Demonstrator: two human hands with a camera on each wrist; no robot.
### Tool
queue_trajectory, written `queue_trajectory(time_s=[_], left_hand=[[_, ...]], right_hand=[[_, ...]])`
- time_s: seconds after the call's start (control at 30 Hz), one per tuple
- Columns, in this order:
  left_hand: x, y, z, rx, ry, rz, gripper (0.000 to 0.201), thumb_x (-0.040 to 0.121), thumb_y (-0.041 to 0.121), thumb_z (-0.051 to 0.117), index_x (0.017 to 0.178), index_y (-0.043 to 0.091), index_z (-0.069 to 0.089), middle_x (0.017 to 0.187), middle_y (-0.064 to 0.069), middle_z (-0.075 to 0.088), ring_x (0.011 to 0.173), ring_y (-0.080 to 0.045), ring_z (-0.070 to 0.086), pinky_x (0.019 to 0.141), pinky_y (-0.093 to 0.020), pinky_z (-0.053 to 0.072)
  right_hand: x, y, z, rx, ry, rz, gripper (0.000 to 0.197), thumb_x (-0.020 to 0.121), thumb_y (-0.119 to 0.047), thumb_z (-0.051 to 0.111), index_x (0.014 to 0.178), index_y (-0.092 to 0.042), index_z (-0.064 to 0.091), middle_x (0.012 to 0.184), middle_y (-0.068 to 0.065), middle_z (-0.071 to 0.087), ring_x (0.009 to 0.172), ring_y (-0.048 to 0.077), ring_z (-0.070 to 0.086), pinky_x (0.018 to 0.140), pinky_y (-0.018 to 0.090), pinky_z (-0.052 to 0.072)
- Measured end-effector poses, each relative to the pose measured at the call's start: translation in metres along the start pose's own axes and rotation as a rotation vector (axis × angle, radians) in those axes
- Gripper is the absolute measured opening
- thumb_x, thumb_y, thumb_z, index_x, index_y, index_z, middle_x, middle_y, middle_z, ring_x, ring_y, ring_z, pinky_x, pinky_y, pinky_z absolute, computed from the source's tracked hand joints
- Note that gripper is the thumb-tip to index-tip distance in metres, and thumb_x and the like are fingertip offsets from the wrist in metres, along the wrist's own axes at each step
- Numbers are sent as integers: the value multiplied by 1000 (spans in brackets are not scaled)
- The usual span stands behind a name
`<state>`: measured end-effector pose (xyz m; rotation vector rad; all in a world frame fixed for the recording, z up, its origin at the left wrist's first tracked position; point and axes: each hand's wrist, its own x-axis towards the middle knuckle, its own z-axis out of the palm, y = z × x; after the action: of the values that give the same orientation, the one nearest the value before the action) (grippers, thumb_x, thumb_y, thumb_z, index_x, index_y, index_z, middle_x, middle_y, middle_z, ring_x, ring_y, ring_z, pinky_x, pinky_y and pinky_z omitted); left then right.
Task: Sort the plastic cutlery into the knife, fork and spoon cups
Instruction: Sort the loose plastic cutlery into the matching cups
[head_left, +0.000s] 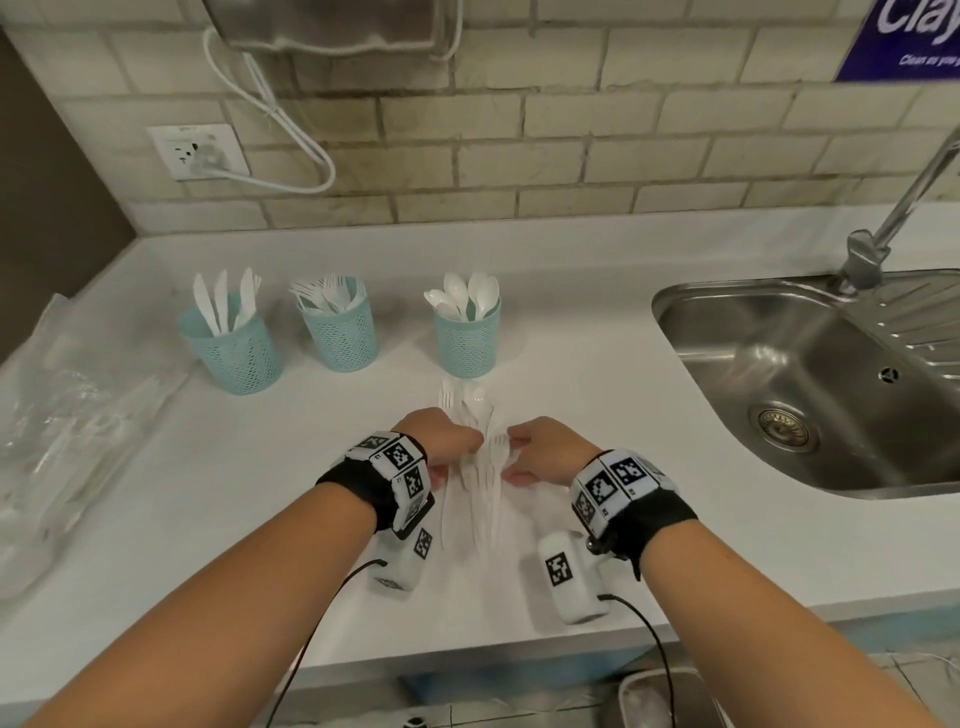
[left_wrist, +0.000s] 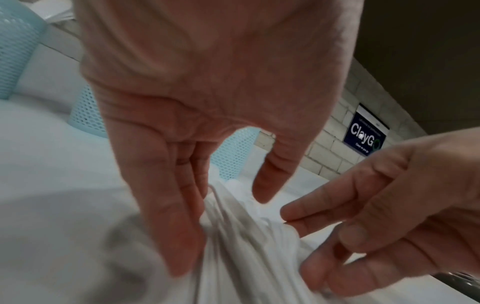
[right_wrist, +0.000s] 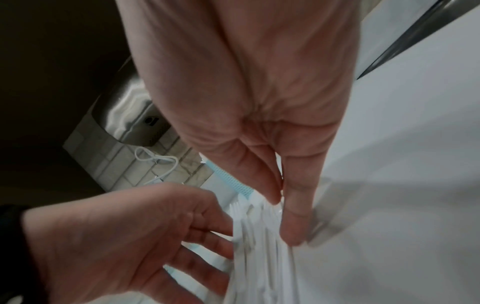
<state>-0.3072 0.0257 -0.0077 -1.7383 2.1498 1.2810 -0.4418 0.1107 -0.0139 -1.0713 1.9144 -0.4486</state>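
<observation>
A loose pile of white plastic cutlery (head_left: 480, 467) lies on the white counter (head_left: 597, 405), with fork and spoon heads pointing away from me. My left hand (head_left: 449, 441) sits at the pile's left side, its straight fingers (left_wrist: 168, 216) pressing against it. My right hand (head_left: 535, 449) is at the right side, its fingers (right_wrist: 293, 222) touching the pile. Behind stand three teal mesh cups: the knife cup (head_left: 234, 343) on the left, the fork cup (head_left: 340, 332) in the middle and the spoon cup (head_left: 467, 338) on the right, each holding several pieces.
A steel sink (head_left: 675, 317) with a faucet (head_left: 904, 197) fills the right side. Crumpled clear plastic bags (head_left: 67, 415) lie at the far left. A wall socket (head_left: 200, 151) with a white cable is on the brick wall. The counter's front edge runs under my forearms.
</observation>
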Motion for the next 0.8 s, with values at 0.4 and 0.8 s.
queue_trajectory(time_s=[0.4,0.8], left_hand=[[-1,10,27,475,186,-2,115,51,70,74,137,7,31,129,-9,39,122,-27,44,95,-36,42],[3,-23,-14,530,115,57,75,68,37,75,126,12,35,122,-13,41,116,-31,46,81,-36,42]], right_hand=[[55,-25,-13,-507,103,-237,73,88,-6,49,150,-31,17,158,3,17,142,28,26,116,35,23],[59,-40,25,-641,33,-355,55,86,-15,54,140,-23,43,136,17,38,128,34,37,109,38,34]])
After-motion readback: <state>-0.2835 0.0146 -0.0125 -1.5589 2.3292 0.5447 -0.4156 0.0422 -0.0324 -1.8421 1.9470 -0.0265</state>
